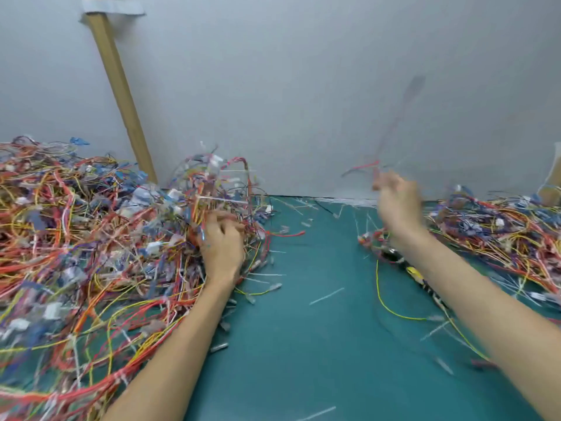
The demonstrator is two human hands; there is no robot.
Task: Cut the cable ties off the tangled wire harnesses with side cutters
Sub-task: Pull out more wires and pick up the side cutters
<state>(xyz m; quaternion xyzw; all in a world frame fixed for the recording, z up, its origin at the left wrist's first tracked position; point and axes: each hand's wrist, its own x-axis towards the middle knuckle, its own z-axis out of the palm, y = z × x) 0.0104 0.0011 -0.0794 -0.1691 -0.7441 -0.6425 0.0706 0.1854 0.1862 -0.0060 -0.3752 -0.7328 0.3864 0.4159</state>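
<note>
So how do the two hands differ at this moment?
The left hand is low, its fingers curled into the left pile; the right hand is raised above the mat. The left hand grips a thick tangle; the right hand pinches a few thin wires. The right hand is more blurred than the left hand. Both are bare and hold wiring.

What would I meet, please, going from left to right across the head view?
A large tangled wire pile → left hand gripping its wires → bare green mat → right hand pinching a red wire → smaller wire pile.
</note>
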